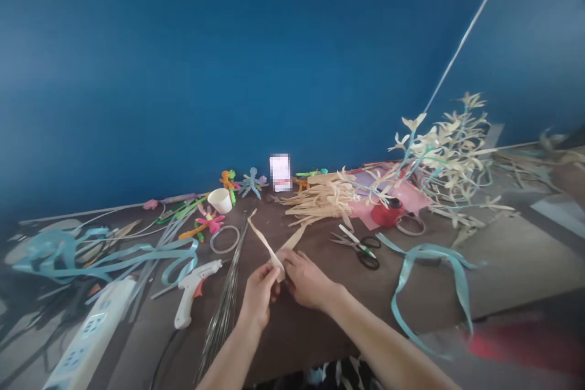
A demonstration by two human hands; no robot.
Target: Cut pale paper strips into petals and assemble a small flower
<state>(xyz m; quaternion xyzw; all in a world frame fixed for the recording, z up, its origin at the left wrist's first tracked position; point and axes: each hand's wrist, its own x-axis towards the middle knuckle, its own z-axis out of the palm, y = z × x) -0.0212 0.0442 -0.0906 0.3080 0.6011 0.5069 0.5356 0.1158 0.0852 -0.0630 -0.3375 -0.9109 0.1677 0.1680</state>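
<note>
Dark surface (pixel 315 335), blue wall (pixel 256 73) behind. We hold pale strip (pixel 264 242) above surface, ends crossing: left fingers (pixel 269 275) pinched on it, right fingers (pixel 295 261) closed around it. Strip looks half-shaped; pale flowers (pixel 436 141) at right look finished, piled strips (pixel 315 200) lie beyond.

Two bare forearms (pixel 379 332), two bare hands (pixel 307 278)

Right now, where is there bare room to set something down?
Bare tabletop lies between the right hand, scissors and looped blue ribbon; another patch between the forearms. Crowded: left, with power strip, glue gun and wires; back right, with pale strips and cream flowers.
</note>
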